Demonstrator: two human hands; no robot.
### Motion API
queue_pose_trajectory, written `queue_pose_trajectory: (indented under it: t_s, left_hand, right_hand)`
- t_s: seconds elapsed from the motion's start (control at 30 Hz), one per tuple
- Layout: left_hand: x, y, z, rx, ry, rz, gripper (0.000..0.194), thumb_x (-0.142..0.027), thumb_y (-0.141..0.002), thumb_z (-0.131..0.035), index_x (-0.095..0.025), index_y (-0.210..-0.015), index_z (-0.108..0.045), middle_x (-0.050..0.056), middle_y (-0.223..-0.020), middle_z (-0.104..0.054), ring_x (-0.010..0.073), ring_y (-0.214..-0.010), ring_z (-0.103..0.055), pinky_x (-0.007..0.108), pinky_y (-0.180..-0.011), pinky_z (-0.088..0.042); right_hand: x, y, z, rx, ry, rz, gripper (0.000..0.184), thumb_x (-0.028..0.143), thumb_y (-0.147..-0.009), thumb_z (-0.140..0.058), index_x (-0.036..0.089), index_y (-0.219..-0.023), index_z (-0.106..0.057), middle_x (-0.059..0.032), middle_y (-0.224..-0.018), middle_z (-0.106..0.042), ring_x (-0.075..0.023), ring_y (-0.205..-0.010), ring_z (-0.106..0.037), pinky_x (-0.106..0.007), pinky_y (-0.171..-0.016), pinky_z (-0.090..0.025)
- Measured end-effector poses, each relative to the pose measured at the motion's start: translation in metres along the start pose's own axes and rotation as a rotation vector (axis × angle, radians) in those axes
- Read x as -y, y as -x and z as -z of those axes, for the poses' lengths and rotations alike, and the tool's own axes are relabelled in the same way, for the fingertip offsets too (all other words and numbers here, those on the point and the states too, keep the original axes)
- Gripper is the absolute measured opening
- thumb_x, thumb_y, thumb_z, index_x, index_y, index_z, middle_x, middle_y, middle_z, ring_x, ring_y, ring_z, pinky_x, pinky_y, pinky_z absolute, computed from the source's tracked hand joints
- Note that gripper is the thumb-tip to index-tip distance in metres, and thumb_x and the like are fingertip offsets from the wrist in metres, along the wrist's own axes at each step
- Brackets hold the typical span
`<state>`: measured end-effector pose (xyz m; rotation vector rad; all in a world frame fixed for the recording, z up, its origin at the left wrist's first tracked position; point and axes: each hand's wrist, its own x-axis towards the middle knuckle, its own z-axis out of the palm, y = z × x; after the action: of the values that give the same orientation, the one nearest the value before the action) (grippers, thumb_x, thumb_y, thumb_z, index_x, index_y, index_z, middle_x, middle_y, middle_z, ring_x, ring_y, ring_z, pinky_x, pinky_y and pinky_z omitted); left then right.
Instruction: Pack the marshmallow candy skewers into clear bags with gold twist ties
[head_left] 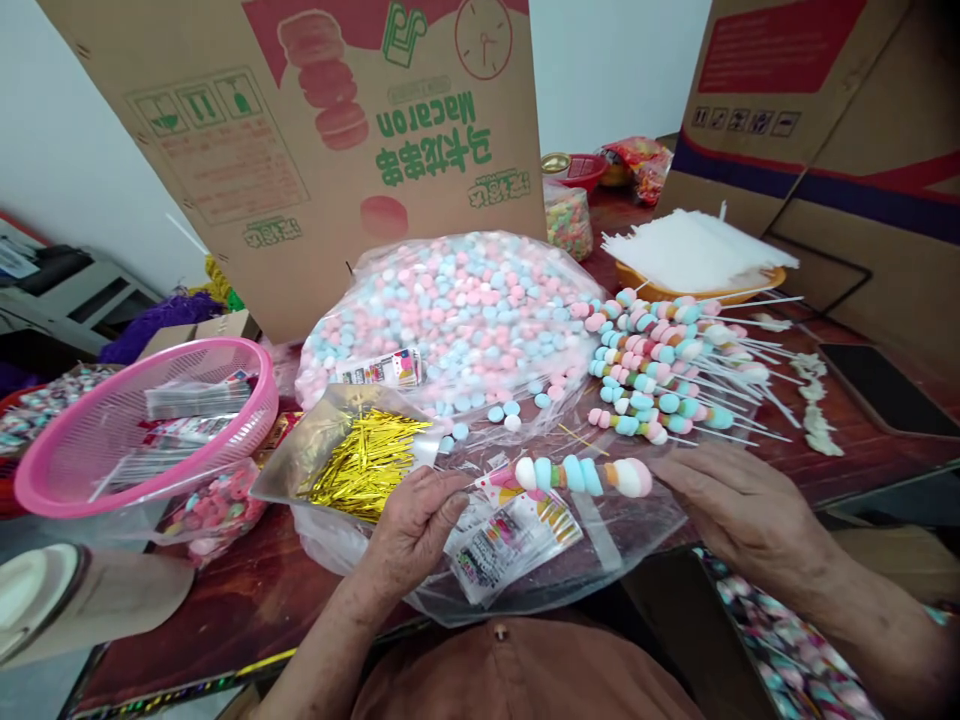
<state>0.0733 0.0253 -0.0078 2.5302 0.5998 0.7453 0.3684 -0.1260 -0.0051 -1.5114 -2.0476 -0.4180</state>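
A skewer of white, blue and pink marshmallows with gummy pieces [577, 476] lies level in front of me. My right hand [739, 505] is closed at its right end; the stick itself is hidden behind the fingers. My left hand [420, 520] pinches the corner of a printed plastic sleeve [501, 488] at the skewer's left end. How far the skewer sits inside the sleeve, I cannot tell. Below it lies a stack of printed clear sleeves [502, 550]. Gold twist ties [367, 455] fill a tray beside my left hand.
Behind is a large bag of pink and blue marshmallows [457, 300]. Finished skewers [667, 365] are piled at right, near white sticks [690, 250] and a dark phone [896, 385]. A pink basket [259, 430] and a lidded cup [112, 595] stand left; cardboard boxes [337, 200] rise behind.
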Motion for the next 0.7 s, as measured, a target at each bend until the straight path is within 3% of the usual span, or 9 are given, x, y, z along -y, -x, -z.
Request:
queue_pose_trajectory:
  t_s: [0.2,0.4,0.63,0.7]
  left_hand:
    - [-0.005,-0.012,0.009,0.202,-0.035,-0.039,0.025,-0.026,-0.09,-0.04,-0.02,-0.096,-0.063,0.004,-0.08,-0.069,0.0155,-0.073,-0.059,0.027,-0.068,-0.043]
    - [-0.005,-0.025,0.009,0.266,-0.118,-0.062,0.027,-0.029,-0.091,-0.038,-0.019,-0.087,-0.064,0.003,-0.073,-0.066,0.0153,-0.068,-0.055,0.027,-0.064,-0.039]
    - [-0.008,-0.035,0.005,0.374,-0.217,-0.133,0.029,-0.03,-0.092,-0.036,-0.021,-0.095,-0.063,0.005,-0.086,-0.069,0.0186,-0.077,-0.059,0.035,-0.073,-0.037]
    - [-0.009,-0.039,0.008,0.389,-0.254,-0.161,0.034,-0.043,-0.089,-0.039,-0.022,-0.108,-0.059,0.007,-0.099,-0.068,0.0227,-0.086,-0.059,0.042,-0.084,-0.034]
  right_hand:
    - [-0.001,0.003,-0.001,0.101,-0.119,0.023,0.032,0.005,-0.081,-0.045,0.021,-0.103,-0.061,-0.0064,-0.091,-0.067,-0.0192,-0.084,-0.061,-0.032,-0.073,-0.046]
    - [0.008,0.012,-0.011,0.064,-0.109,-0.059,0.032,0.005,-0.081,-0.046,0.02,-0.105,-0.06,-0.0078,-0.094,-0.067,-0.0198,-0.087,-0.062,-0.032,-0.077,-0.049]
    - [0.024,0.013,-0.024,0.179,-0.313,-0.14,0.023,0.01,-0.086,-0.04,0.018,-0.098,-0.058,-0.008,-0.085,-0.066,-0.0169,-0.076,-0.063,-0.025,-0.061,-0.05]
    - [0.027,0.009,-0.026,0.176,-0.354,-0.166,0.021,0.011,-0.087,-0.04,0.018,-0.098,-0.057,-0.0078,-0.085,-0.066,-0.0163,-0.075,-0.062,-0.024,-0.061,-0.049]
